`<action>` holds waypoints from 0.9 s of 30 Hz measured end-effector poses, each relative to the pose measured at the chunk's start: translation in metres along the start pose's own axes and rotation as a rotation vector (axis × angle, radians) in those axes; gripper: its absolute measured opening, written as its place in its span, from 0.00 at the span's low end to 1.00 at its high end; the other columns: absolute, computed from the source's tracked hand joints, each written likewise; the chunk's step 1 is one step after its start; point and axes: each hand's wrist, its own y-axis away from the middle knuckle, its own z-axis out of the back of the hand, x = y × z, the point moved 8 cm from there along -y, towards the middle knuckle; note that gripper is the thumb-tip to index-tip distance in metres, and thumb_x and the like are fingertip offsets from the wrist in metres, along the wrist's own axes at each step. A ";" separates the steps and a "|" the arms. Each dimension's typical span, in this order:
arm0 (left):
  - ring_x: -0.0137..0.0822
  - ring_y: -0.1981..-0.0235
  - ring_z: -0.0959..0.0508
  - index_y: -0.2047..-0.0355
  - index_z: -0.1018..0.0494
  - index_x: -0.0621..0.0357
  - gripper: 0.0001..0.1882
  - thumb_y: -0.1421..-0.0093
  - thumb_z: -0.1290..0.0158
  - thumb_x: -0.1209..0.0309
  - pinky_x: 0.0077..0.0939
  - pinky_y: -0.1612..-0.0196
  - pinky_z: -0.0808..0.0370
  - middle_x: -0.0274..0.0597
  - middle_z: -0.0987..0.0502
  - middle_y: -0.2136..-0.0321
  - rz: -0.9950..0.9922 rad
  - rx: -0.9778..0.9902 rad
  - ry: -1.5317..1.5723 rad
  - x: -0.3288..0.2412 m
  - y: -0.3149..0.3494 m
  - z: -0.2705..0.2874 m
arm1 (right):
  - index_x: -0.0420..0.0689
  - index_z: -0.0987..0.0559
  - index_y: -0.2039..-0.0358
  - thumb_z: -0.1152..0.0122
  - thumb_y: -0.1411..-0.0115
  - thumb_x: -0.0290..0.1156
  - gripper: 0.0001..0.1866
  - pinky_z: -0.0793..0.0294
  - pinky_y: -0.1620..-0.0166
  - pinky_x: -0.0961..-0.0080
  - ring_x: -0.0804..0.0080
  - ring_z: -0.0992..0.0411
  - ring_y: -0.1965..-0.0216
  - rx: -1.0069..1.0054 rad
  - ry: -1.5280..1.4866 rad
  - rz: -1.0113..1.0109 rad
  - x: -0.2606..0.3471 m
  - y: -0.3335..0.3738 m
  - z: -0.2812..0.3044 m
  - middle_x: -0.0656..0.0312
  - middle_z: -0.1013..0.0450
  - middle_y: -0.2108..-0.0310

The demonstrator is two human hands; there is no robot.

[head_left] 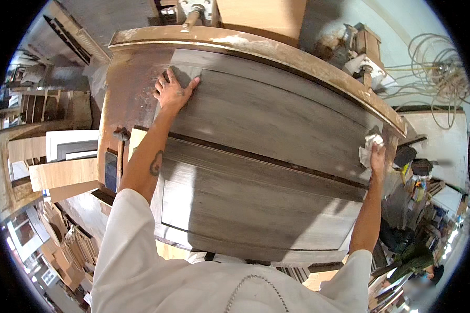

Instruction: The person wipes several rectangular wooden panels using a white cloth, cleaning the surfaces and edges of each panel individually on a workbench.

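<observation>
Lying on the brown tabletop (128,86), the far grey panel (269,109) has the left hand (174,93) spread open at its left end; at its right, the right hand (377,158) grips a white wad (366,156).

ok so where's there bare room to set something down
Bare: the brown bench between its left edge and the left hand, this side of the beam; the far panel between that hand and the cloth in the right hand; most of the near panel. Crowded: near left, with a tool and boards.
</observation>
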 end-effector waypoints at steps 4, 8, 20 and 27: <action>0.61 0.36 0.56 0.35 0.58 0.60 0.58 0.52 0.59 0.27 0.60 0.39 0.54 0.68 0.56 0.38 -0.001 0.010 -0.044 -0.016 0.022 -0.008 | 0.28 0.45 0.41 0.57 0.42 0.64 0.48 0.47 0.39 0.61 0.42 0.48 0.38 -0.081 0.029 -0.018 -0.020 0.004 -0.008 0.34 0.46 0.41; 0.60 0.36 0.55 0.35 0.58 0.61 0.58 0.52 0.60 0.27 0.60 0.40 0.54 0.68 0.56 0.38 -0.013 -0.081 -0.043 -0.001 0.025 -0.009 | 0.27 0.42 0.44 0.55 0.41 0.60 0.44 0.45 0.40 0.58 0.38 0.45 0.41 -0.072 -0.016 -0.053 -0.009 0.019 -0.013 0.33 0.42 0.44; 0.55 0.35 0.55 0.35 0.56 0.56 0.50 0.45 0.69 0.30 0.60 0.39 0.55 0.60 0.55 0.36 0.092 -0.260 -0.138 -0.016 0.031 -0.026 | 0.38 0.38 0.46 0.54 0.41 0.56 0.35 0.51 0.42 0.46 0.42 0.44 0.43 -0.469 0.240 -0.173 0.037 0.054 -0.010 0.39 0.43 0.43; 0.54 0.34 0.55 0.34 0.57 0.55 0.49 0.44 0.69 0.30 0.60 0.39 0.56 0.61 0.56 0.36 0.094 -0.231 -0.146 -0.016 0.032 -0.025 | 0.37 0.38 0.47 0.53 0.41 0.51 0.31 0.53 0.41 0.46 0.45 0.46 0.42 -0.526 0.217 -0.116 0.042 0.061 -0.009 0.39 0.43 0.43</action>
